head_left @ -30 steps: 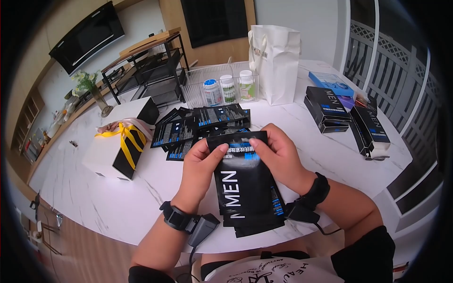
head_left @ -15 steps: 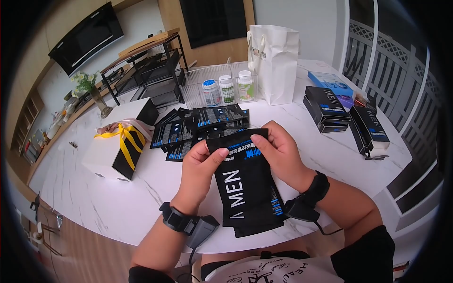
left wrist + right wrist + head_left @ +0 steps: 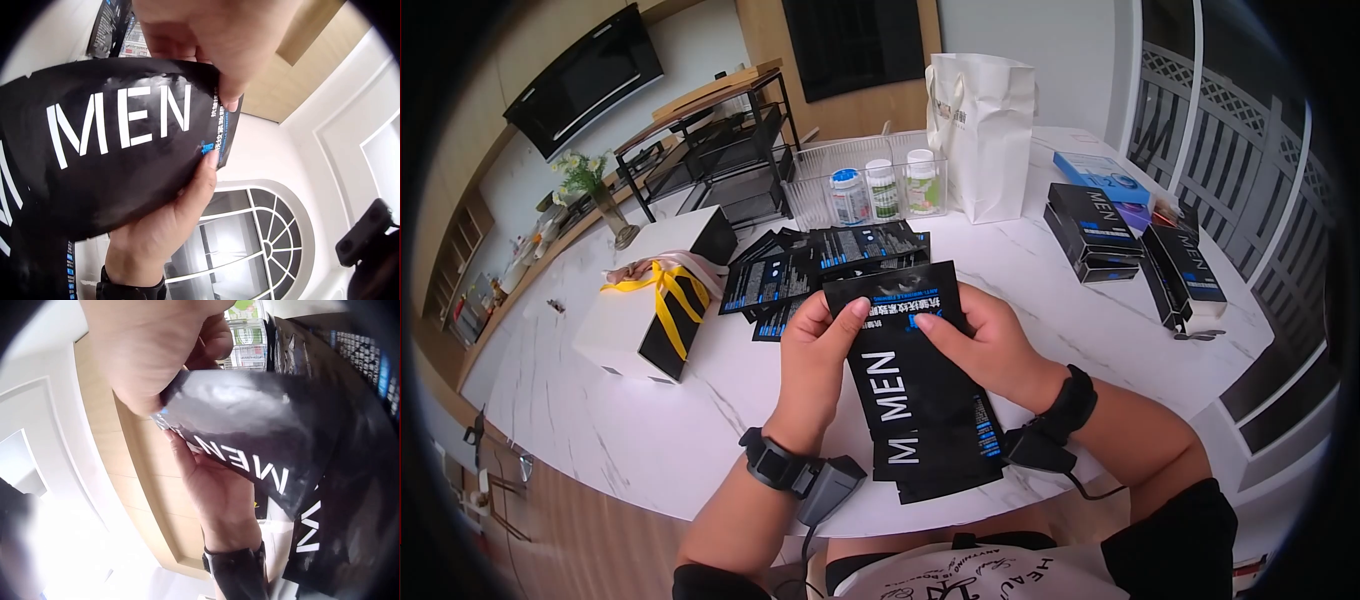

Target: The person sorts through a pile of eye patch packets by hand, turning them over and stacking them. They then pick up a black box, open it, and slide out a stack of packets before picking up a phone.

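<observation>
A black sachet lettered MEN (image 3: 900, 350) is held by its upper part between both hands at the table's near side. My left hand (image 3: 815, 350) pinches its left side, thumb on the printed face. On the right side, my right hand (image 3: 990, 345) grips it with the thumb across the blue print. Other sachets (image 3: 960, 470) lie beneath its lower end. In the left wrist view the held sachet (image 3: 125, 125) bends between the hands; the right wrist view shows the same sachet (image 3: 250, 419) with glare on it.
Behind the hands is a pile of black sachets (image 3: 830, 262). A white box with yellow ribbon (image 3: 635, 320) stands left. Bottles in a clear bin (image 3: 800, 190) and a white paper bag (image 3: 990, 140) are at the back. Black boxes (image 3: 1095, 225) sit right.
The thumbs have shifted down the held sachet, and its top edge now sticks up above the hands. My right hand has moved slightly down and left.
</observation>
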Motion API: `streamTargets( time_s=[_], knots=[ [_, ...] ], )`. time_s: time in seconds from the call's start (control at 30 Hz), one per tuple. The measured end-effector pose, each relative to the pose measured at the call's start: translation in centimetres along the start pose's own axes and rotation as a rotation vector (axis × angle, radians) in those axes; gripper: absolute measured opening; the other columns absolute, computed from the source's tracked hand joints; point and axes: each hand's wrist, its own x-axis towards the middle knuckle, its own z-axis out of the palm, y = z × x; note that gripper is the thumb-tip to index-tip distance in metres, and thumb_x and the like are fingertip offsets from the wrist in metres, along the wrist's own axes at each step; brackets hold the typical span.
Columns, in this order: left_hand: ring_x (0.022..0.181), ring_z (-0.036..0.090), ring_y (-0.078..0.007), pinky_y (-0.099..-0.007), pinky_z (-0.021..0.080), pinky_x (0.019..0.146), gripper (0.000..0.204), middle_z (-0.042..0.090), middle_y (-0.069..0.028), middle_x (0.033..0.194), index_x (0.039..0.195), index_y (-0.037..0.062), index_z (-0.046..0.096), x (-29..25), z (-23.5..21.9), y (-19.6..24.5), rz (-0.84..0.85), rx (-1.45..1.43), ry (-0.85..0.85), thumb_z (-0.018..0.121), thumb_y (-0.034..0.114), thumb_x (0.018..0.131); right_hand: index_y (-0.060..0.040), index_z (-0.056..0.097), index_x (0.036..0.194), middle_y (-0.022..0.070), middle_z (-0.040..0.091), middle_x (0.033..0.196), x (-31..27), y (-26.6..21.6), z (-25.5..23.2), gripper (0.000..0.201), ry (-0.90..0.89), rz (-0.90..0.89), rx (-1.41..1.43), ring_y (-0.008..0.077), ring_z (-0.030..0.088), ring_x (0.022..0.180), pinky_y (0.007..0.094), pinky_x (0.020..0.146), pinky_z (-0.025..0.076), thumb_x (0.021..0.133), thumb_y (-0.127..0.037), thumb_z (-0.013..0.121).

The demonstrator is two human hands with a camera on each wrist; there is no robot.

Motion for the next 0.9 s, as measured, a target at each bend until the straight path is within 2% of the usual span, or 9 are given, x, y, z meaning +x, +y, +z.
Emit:
streamTargets(
  time_s=[0.07, 0.13, 0.23, 0.4, 0.53, 0.67, 0.73, 0.87, 0.9],
  knots=[
    [0.078, 0.054, -0.0045, -0.0189, 0.042, 0.072, 0.015, 0.062, 0.0001, 0.087, 0.095, 0.0043, 0.058, 0.0, 0.1, -0.1, -0.03, -0.029, -0.024, 0.059, 0.015, 0.084, 0.0013, 0.053, 0.097, 0.0015, 0.059, 0.083, 0.1, 0.1, -0.1, 0.018, 0.01, 0.008, -0.032, 0.0031, 0.051, 0.075, 0.019, 0.065, 0.043, 0.087, -0.014, 0.054],
    [0.079, 0.055, -0.0048, -0.0186, 0.043, 0.073, 0.016, 0.062, 0.0001, 0.089, 0.098, 0.0045, 0.057, -0.1, 0.3, 0.0, -0.08, -0.048, -0.086, 0.059, 0.012, 0.084, 0.0011, 0.053, 0.099, 0.0017, 0.06, 0.084, 0.4, -0.1, 0.1, 0.019, 0.138, -0.009, 0.07, 0.0037, 0.051, 0.076, 0.0197, 0.067, 0.043, 0.087, -0.014, 0.054],
    [0.079, 0.055, -0.0044, -0.0188, 0.043, 0.073, 0.014, 0.062, 0.0007, 0.088, 0.096, 0.0043, 0.058, 0.0, 0.4, -0.5, -0.163, -0.001, -0.104, 0.059, 0.007, 0.083, 0.0011, 0.053, 0.102, 0.0026, 0.06, 0.088, 0.3, -0.1, -0.4, 0.02, 0.121, 0.014, 0.064, 0.0046, 0.052, 0.078, 0.0209, 0.069, 0.044, 0.087, -0.013, 0.054],
    [0.078, 0.056, -0.0046, -0.0187, 0.043, 0.073, 0.013, 0.062, 0.0002, 0.087, 0.094, 0.0045, 0.059, 0.1, 0.0, -0.7, -0.12, 0.0, -0.124, 0.061, 0.008, 0.082, 0.0002, 0.052, 0.11, 0.0044, 0.061, 0.091, -0.4, -0.5, 0.0, 0.026, 0.061, -0.14, -0.038, 0.0061, 0.054, 0.081, 0.0218, 0.072, 0.045, 0.087, -0.012, 0.054],
    [0.077, 0.056, -0.0048, -0.0189, 0.044, 0.071, 0.011, 0.063, -0.0001, 0.086, 0.092, 0.0046, 0.059, -0.2, 0.1, -0.1, -0.047, 0.011, -0.175, 0.062, 0.007, 0.081, 0.0002, 0.052, 0.107, 0.0045, 0.061, 0.09, 0.5, 0.0, -0.7, 0.024, 0.127, -0.055, 0.004, 0.0079, 0.055, 0.079, 0.0221, 0.071, 0.044, 0.089, -0.016, 0.051],
    [0.076, 0.055, -0.0042, -0.0188, 0.044, 0.07, 0.01, 0.062, 0.0005, 0.084, 0.091, 0.0041, 0.059, 0.1, -0.1, -0.4, -0.067, 0.033, -0.113, 0.061, 0.006, 0.081, 0.0007, 0.052, 0.107, 0.0047, 0.061, 0.089, -0.1, -0.3, -0.3, 0.025, 0.147, -0.083, 0.008, 0.0084, 0.055, 0.079, 0.0226, 0.07, 0.044, 0.088, -0.016, 0.052],
    [0.075, 0.054, -0.0036, -0.0185, 0.043, 0.07, 0.009, 0.062, 0.001, 0.084, 0.09, 0.0044, 0.059, 0.2, -0.1, -0.4, -0.066, 0.044, -0.116, 0.061, 0.007, 0.081, 0.001, 0.051, 0.108, 0.0056, 0.061, 0.088, -0.6, -1.0, -0.2, 0.026, 0.017, -0.161, -0.203, 0.0084, 0.055, 0.079, 0.0227, 0.07, 0.044, 0.088, -0.016, 0.053],
    [0.075, 0.055, -0.0039, -0.0183, 0.044, 0.071, 0.009, 0.062, 0.0012, 0.084, 0.089, 0.0049, 0.059, 0.1, 0.1, -0.3, -0.052, 0.02, -0.138, 0.062, 0.007, 0.081, 0.0012, 0.05, 0.109, 0.0061, 0.061, 0.087, -0.1, -1.0, -0.2, 0.028, 0.113, -0.127, -0.137, 0.0081, 0.055, 0.078, 0.0228, 0.071, 0.044, 0.088, -0.017, 0.053],
    [0.076, 0.055, -0.004, -0.0183, 0.044, 0.071, 0.009, 0.062, 0.0012, 0.084, 0.089, 0.005, 0.059, 0.0, 0.1, -0.1, -0.046, 0.019, -0.144, 0.062, 0.007, 0.081, 0.0014, 0.049, 0.11, 0.0051, 0.06, 0.091, 0.1, -0.7, -0.4, 0.028, 0.102, -0.034, -0.001, 0.0077, 0.054, 0.082, 0.0224, 0.073, 0.044, 0.088, -0.017, 0.052]
  ],
)
